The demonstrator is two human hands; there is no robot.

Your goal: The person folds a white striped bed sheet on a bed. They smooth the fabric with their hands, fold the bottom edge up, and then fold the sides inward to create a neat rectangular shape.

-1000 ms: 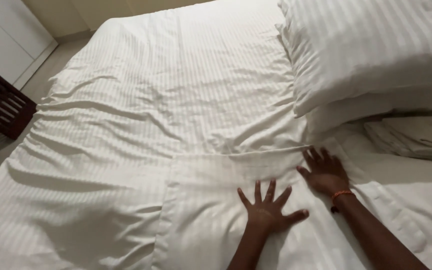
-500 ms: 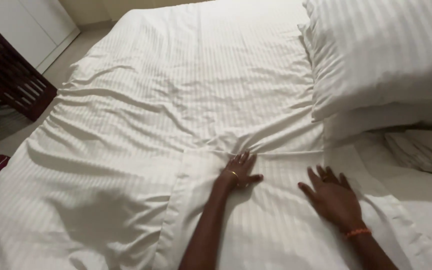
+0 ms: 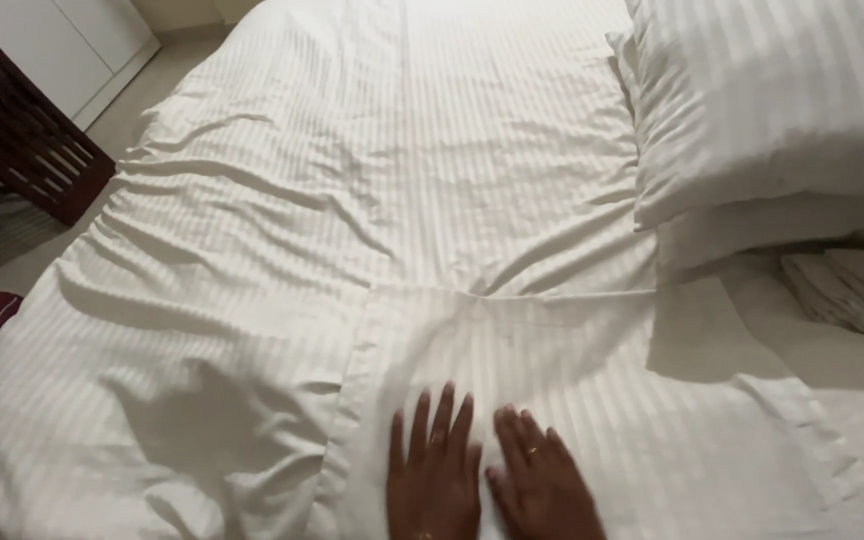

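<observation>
While lying flat and side by side at the bottom edge of the view, left hand point(image 3: 434, 470) and right hand point(image 3: 544, 482) both palm-down, open, fingers spread lightly, gripping nothing; left hand's fingers point(image 3: 442, 415) pointing up the bed, right hand's fingers point(image 3: 517, 430) angled a little leftward, with a thin ring on one of them; the two hands nearly touching at the thumbs. Under both palms, a folded-back white striped sheet panel point(image 3: 552, 370), its hemmed left edge just left of the left hand, its top edge crossing the bed above the fingertips, cloth there fairly smooth. Beyond that panel, white striped bedcover point(image 3: 352, 170) spread over the rest of the mattress, creased in long diagonal wrinkles on the left and bunched where the panel's corner meets it. At upper right, stacked white striped pillows point(image 3: 772, 110), lower one partly hidden under the upper. Just below them at the far right, folded pale linen point(image 3: 852, 285). At upper left, beside the bed, dark wooden slatted furniture point(image 3: 12, 130) on a light floor point(image 3: 12, 250)
</observation>
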